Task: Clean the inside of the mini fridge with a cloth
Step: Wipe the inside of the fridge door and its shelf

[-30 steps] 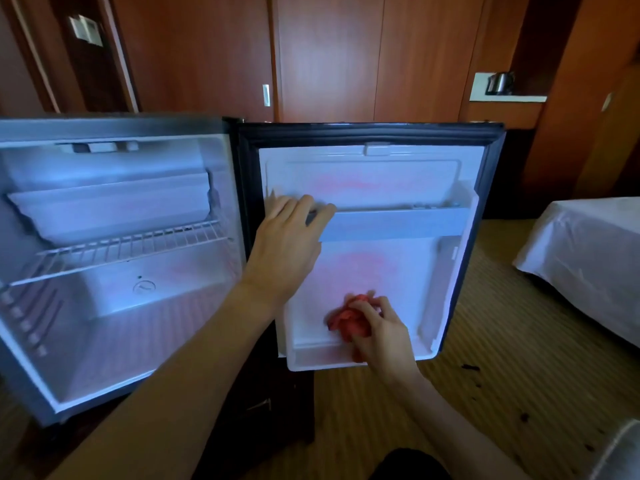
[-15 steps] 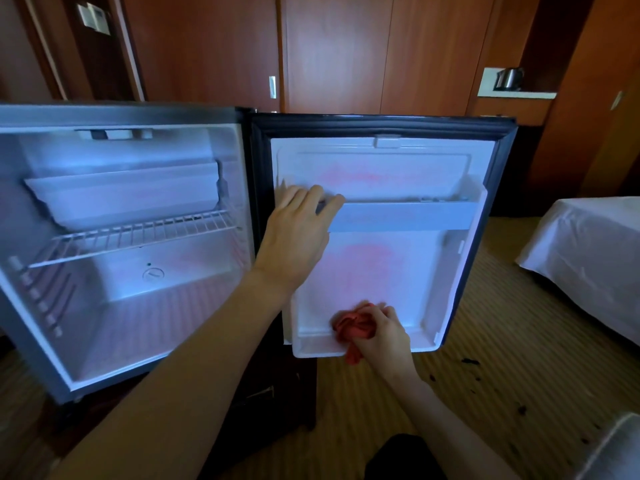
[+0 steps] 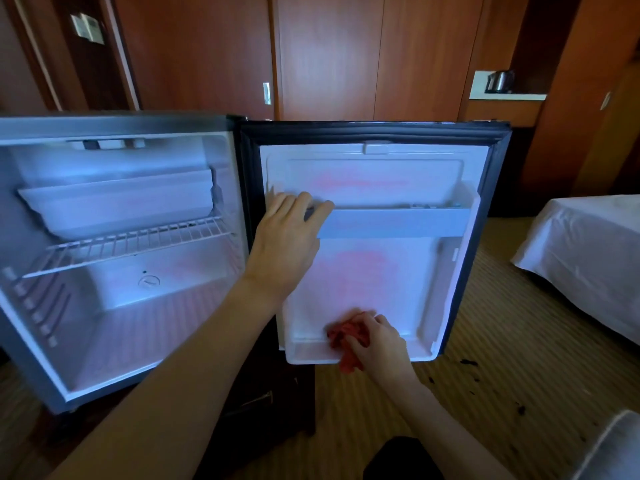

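White plastic lines the mini fridge (image 3: pixel 114 306), which stands on the floor with its door (image 3: pixel 374 258) swung fully open to the right. Inside the cabinet a wire shelf (image 3: pixel 131 244) spans the width below a white tray compartment (image 3: pixel 117 202); the ribbed floor of the cabinet is bare. The door liner carries one rail shelf (image 3: pixel 394 223) across its middle and a shallow ledge along its bottom edge. A faint pink tint shows on the liner above and below the rail.

The person's left hand (image 3: pixel 287 244) rests on the left end of the rail, fingers curled over its top edge and the thumb along its front. The right hand (image 3: pixel 374 341) grips a bunched red cloth (image 3: pixel 343 337) and presses it against the bottom ledge of the door liner, left of centre; a fold of the cloth hangs over the ledge's front lip.

Room: striped tan carpet (image 3: pixel 485 393) with several small dark specks to the right of the door. Reddish-brown wood panelling (image 3: pixel 329 53) covers the rear wall. A kettle (image 3: pixel 498 81) stands on a pale counter in a recess at upper right. A bed (image 3: pixel 588 247) with a white cover sits at the right edge, well apart from the fridge.
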